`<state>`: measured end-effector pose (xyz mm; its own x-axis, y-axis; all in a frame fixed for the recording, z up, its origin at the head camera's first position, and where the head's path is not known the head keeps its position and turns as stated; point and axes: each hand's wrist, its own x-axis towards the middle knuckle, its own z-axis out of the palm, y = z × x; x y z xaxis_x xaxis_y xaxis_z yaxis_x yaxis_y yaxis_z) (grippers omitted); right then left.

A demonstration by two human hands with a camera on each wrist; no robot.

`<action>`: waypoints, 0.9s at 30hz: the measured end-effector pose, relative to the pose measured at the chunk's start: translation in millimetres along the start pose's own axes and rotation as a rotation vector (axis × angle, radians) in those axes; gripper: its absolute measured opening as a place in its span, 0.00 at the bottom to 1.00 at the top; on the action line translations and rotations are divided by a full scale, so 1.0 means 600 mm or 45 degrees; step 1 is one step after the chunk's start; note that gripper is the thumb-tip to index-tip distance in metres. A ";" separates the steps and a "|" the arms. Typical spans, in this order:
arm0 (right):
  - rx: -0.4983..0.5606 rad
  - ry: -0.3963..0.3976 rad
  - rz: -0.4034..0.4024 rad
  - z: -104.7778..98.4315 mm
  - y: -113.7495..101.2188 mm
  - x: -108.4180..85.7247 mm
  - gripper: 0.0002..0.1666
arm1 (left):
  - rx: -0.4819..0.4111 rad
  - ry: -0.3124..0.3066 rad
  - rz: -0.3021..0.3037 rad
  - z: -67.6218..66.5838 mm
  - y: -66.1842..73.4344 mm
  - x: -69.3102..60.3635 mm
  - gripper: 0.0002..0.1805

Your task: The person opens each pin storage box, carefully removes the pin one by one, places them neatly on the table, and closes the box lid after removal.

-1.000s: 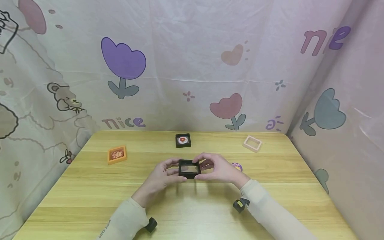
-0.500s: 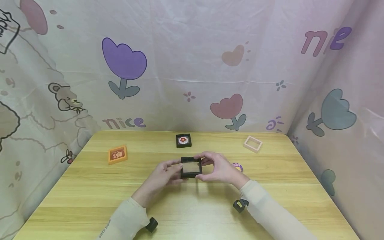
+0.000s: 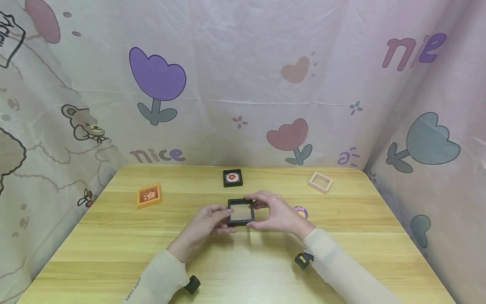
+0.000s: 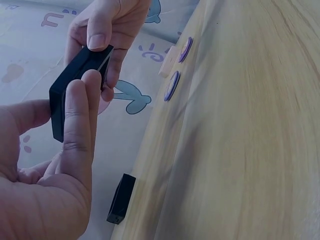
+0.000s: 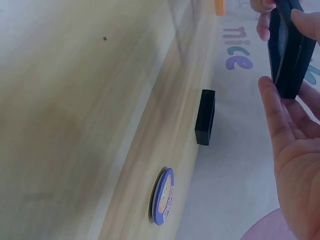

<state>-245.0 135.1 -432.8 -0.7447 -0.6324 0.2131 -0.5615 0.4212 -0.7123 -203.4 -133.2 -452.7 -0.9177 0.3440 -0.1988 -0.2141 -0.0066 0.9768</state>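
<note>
Held above the table is a black square frame (image 3: 241, 223) with a see-through pane in its middle. My left hand (image 3: 201, 228) grips its left side, thumb on the near face and fingers behind and below. At the right side, my right hand (image 3: 279, 213) pinches the frame between a thumb at the lower corner and fingers at the upper one. The left wrist view shows the black frame (image 4: 75, 85) edge-on between both hands. Beside my right hand lies a round purple badge (image 3: 301, 212), partly covered by that hand in the head view.
On the wooden table (image 3: 243, 270) a black frame with a red flower badge (image 3: 232, 177) stands at the back. An orange frame (image 3: 149, 196) lies left, a pale pink frame (image 3: 320, 182) right. The left wrist view shows two purple badges (image 4: 172, 86). A printed curtain (image 3: 228, 84) encloses the back and sides.
The black frame has tilted so its pane faces me more. My left thumb has shifted from the lower edge up onto the frame's near face. My right hand keeps its hold.
</note>
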 end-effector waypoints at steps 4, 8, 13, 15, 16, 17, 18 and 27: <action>0.078 -0.034 0.060 0.000 0.000 0.000 0.47 | -0.003 0.002 0.004 0.000 0.001 0.000 0.25; 0.198 -0.059 0.129 0.000 0.001 0.002 0.47 | -0.007 0.007 0.001 0.000 0.002 0.000 0.24; 0.309 -0.054 0.219 -0.001 0.008 0.005 0.36 | 0.013 0.001 0.021 -0.001 0.004 -0.001 0.24; 0.343 -0.062 0.243 -0.001 0.013 0.006 0.33 | 0.018 -0.004 0.033 -0.002 0.004 -0.001 0.25; 0.366 -0.072 0.252 -0.001 0.014 0.006 0.32 | 0.019 -0.005 0.038 -0.002 0.004 -0.001 0.25; 0.390 -0.080 0.258 -0.002 0.015 0.006 0.31 | 0.018 -0.008 0.041 -0.003 0.004 -0.001 0.25; 0.397 -0.086 0.263 -0.002 0.016 0.006 0.31 | 0.019 -0.008 0.045 -0.003 0.003 -0.001 0.25; 0.509 -0.104 0.301 -0.003 0.016 0.010 0.31 | 0.071 -0.021 0.073 -0.006 0.002 0.000 0.26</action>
<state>-255.3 136.6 -437.5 -0.7956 -0.6052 -0.0275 -0.1854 0.2864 -0.9400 -205.1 -136.7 -451.8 -0.9220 0.3603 -0.1417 -0.1422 0.0255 0.9895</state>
